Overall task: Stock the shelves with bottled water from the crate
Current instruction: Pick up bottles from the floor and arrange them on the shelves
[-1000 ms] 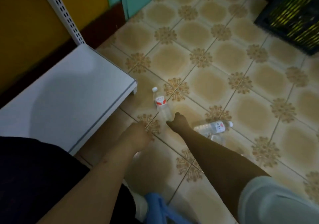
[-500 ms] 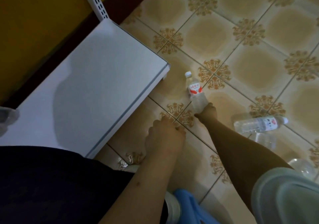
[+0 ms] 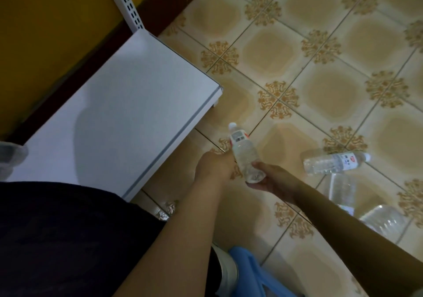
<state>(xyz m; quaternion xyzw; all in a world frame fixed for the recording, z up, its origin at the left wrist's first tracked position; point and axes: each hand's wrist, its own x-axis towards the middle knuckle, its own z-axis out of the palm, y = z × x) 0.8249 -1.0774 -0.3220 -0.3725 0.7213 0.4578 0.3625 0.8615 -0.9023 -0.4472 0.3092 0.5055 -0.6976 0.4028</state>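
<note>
The right hand (image 3: 273, 181) has lifted a water bottle (image 3: 243, 152) off the tiled floor (image 3: 320, 90), fingers wrapped round its base. The left hand (image 3: 214, 166) touches its side, grip unclear. The white shelf (image 3: 114, 104) beside them awaits stocking.

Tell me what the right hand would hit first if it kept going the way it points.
Probably the left hand, just past the bottle the right hand holds; beyond lies the shelf. Depth is unclear.

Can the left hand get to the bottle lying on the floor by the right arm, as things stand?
Probably not directly: the right hand, gripping another bottle, and its forearm lie between the left hand and the floor bottle.
</note>
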